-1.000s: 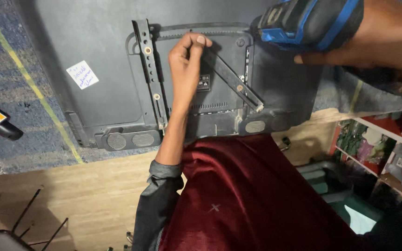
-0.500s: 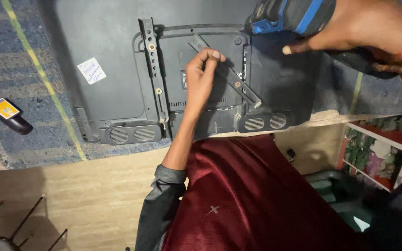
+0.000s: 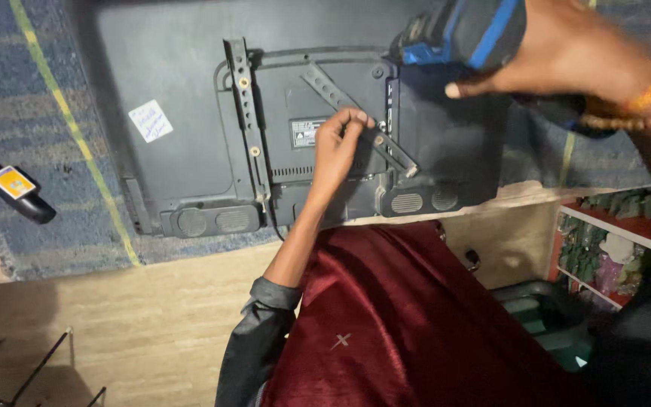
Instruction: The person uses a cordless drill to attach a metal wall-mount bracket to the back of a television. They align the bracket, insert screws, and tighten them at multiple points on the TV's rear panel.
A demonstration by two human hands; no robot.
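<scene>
**Item 1. Television (image 3: 175,68), dark grey.** It is lying face down on a blue carpet (image 3: 39,98) with its back panel showing and is filling the upper half of the view. A wooden floor (image 3: 114,324) is running along its 6 o'clock edge.

**Item 2. Drill (image 3: 461,34), blue and black.** The right hand (image 3: 566,53) is wrapping shut around its body, with the thumb lying along the underside. The drill is hovering above the panel at 1 o'clock, apart from it, with its nose pointing toward 9 o'clock. The left hand is lying outside the view.

**Item 3. Upright bracket rail (image 3: 246,113).** It is sitting flat on the panel at 9 o'clock of the co-worker's hand.

**Item 4. Slanted bracket arm (image 3: 356,117).** It is lying diagonally across the panel, at 8 o'clock of the right hand and well apart from it. A co-worker's hand (image 3: 337,147), on a grey-sleeved arm, is pinching it near the middle with fingertips pressed together.

**Handling note (judgement).** The arm is probably needing to be squared up parallel to the rail, with its holes over the panel's, before the drill is coming down. The bit is best kept square to the panel, with light pressure and the co-worker's fingers clear of the tip.

**Item 5. White sticker (image 3: 150,120).** It is sitting at 9 o'clock of the rail.
</scene>
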